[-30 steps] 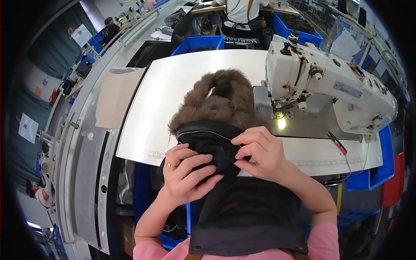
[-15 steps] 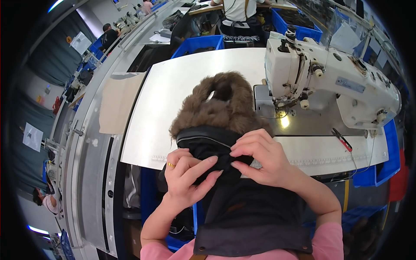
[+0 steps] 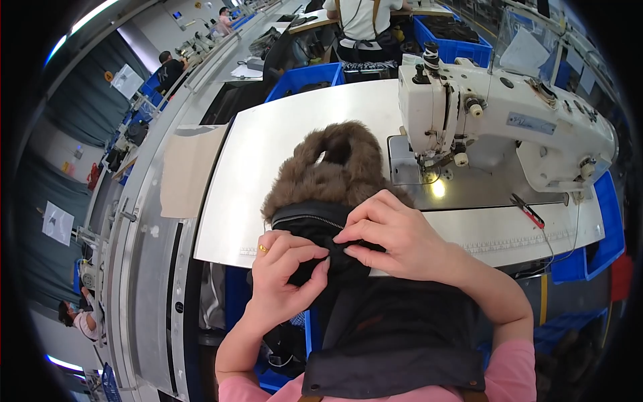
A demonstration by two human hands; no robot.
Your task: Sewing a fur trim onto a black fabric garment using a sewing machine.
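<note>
A brown furry bag (image 3: 321, 175) with a loop-shaped handle lies at the front of the white sewing table. Its black lining (image 3: 301, 231) faces me, with a curved zipper (image 3: 309, 217) across it. My left hand (image 3: 284, 268) pinches the black fabric below the zipper, a ring on one finger. Just to the right, my right hand (image 3: 385, 234) grips the same lining between thumb and fingers. The fingertips of both hands almost meet. Whether something small sits between them is hidden.
A white sewing machine (image 3: 495, 120) stands on the right of the table (image 3: 248, 167). Red-handled thread snips (image 3: 529, 211) lie before it. Beige cloth (image 3: 191, 171) rests at left. Blue bins (image 3: 305, 77) stand behind and below the table. Another person (image 3: 362, 27) works beyond.
Both hands stay on the lining, and their fingertips have drawn closer together. My right hand has shifted left and slightly up. The whole view has tilted a little.
</note>
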